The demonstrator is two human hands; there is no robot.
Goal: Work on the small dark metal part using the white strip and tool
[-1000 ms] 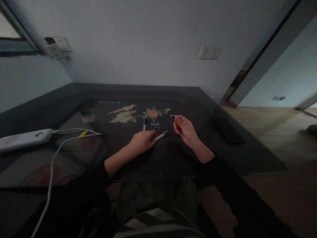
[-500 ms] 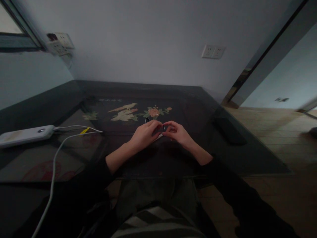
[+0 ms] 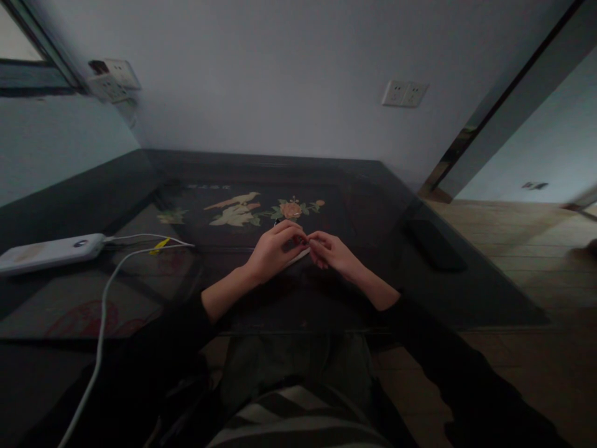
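Slippage is the risk judged here: a small dark piece [image 3: 303, 241] is pinched between the fingertips of both hands, left hand [image 3: 273, 252] also gripping a white stick [image 3: 300, 255], just above the table [image 3: 373, 205]. Against a second ago, the hands have been brought together.

Slim white pen [image 3: 302, 254], tilted, between fingers

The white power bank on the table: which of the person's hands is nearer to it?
Left. The left hand lies between the white power bank, far off at the table's left edge, and the right hand, which meets it fingertip to fingertip.
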